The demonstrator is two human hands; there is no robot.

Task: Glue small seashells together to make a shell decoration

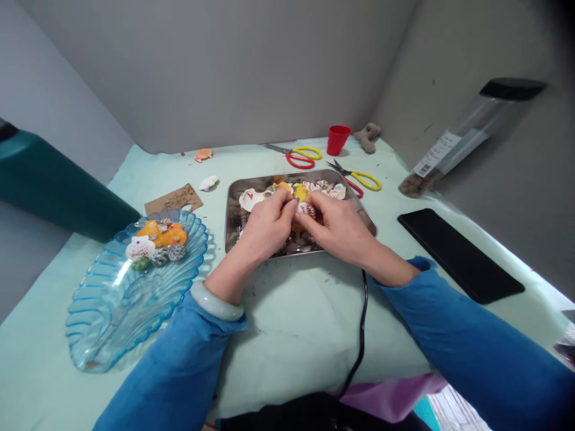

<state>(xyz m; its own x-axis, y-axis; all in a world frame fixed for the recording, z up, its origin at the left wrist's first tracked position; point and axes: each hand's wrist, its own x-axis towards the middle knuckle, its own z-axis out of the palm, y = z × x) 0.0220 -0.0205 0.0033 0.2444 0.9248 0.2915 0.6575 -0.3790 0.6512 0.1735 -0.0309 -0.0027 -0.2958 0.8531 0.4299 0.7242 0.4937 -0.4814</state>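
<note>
My left hand [273, 216] and my right hand [335, 224] meet over a metal tray [230, 230], their fingertips pinched close together. Something small seems to be between the fingertips, too small to make out. A striped seashell [306, 209] shows just under the fingers of my right hand; I cannot tell whether it is held or lies in the tray. Around the hands the tray holds a large white shell [247, 199], a yellow piece [300, 191] and several small spotted shells [335, 191]. The hands hide its middle.
A blue shell-shaped dish [135, 311] with shells and orange pieces stands left, beside a green bottle [58, 179]. Behind the tray lie two scissors [299, 157] [354, 176] and a red cup [338, 140]. Right are a clear container [462, 143], a black phone-like slab [460, 254] and a black cable [363, 329].
</note>
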